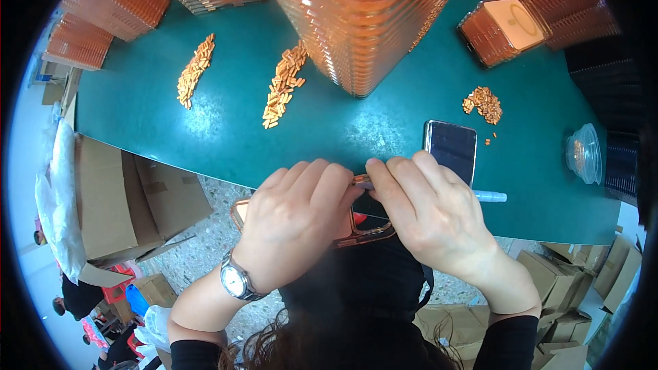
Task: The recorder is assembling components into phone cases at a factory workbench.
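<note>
Green worktable (226, 123); cardboard carton (103, 192) off its near left edge, flaps open, can't read the contents. Tall stack of translucent orange phone cases (363, 20) on the far side. Single orange-rimmed phone case (374, 235) is up in both hands, just off the table's near edge, long axis roughly left-right. Left hand (291, 209) is nearer, wrapped over most of it; right hand (435, 212) has fingertips closed at the upper edge. Contact partly hidden, can't tell if they pinch anything smaller. Clear plastic cup (593, 154) near the right end, small orange pieces inside.
</note>
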A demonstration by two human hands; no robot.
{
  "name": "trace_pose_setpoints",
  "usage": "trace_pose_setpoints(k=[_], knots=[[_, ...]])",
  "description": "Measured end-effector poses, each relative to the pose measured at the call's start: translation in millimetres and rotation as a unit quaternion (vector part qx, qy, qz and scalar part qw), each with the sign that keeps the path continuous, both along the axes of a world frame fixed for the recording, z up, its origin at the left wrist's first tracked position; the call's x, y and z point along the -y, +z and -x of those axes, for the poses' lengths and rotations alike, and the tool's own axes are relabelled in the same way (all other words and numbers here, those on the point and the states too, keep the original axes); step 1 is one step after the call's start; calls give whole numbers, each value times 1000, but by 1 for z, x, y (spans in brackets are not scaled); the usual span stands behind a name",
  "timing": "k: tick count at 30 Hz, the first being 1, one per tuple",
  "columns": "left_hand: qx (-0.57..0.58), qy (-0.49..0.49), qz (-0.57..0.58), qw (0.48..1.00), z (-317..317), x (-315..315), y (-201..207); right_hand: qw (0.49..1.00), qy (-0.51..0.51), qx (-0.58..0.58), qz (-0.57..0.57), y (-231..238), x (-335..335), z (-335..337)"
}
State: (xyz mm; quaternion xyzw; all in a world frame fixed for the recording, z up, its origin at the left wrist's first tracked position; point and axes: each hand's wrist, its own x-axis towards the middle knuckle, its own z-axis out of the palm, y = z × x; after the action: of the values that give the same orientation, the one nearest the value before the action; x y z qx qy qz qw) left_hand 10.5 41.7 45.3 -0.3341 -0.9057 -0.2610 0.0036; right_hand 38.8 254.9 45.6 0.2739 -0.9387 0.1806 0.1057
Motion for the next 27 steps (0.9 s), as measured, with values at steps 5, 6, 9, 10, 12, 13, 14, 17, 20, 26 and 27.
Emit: trace_pose_setpoints(k=[5, 6, 9, 10, 12, 13, 14, 17, 20, 26, 27], knots=[[-73, -1, 7, 997, -3, -3, 10, 998, 26, -54, -31, 8, -5, -3], [-78, -2, 7, 997, -4, -6, 12, 998, 25, -59, -30, 6, -6, -4], [-94, 6, 13, 995, -5, -12, 22, 992, -1, -125, -7, 0, -10, -2], [-78, 0, 25, 997, -8, -11, 31, 990, 6, -140, 7, -1, -10, -3], [-72, -6, 38, 997, -8, -7, 55, 986, 13, -165, 22, 4, -15, -3], [-22, -40, 42, 998, -7, -3, 72, 982, 26, -184, 23, 9, -22, -4], [27, -74, 46, 996, -4, 2, 89, 978, 39, -204, 24, 14, -28, -4], [185, -108, -28, 976, 14, 23, 97, 959, 18, -282, 31, 17, -40, -1], [412, -107, -134, 895, 18, 33, 90, 939, 13, -340, 47, 21, -51, 5], [503, -26, -82, 860, 10, 29, 127, 925, -41, -329, 187, 13, -98, 34], [436, -57, -115, 891, 11, 35, 142, 931, -103, -283, 205, 5, -120, 41]])
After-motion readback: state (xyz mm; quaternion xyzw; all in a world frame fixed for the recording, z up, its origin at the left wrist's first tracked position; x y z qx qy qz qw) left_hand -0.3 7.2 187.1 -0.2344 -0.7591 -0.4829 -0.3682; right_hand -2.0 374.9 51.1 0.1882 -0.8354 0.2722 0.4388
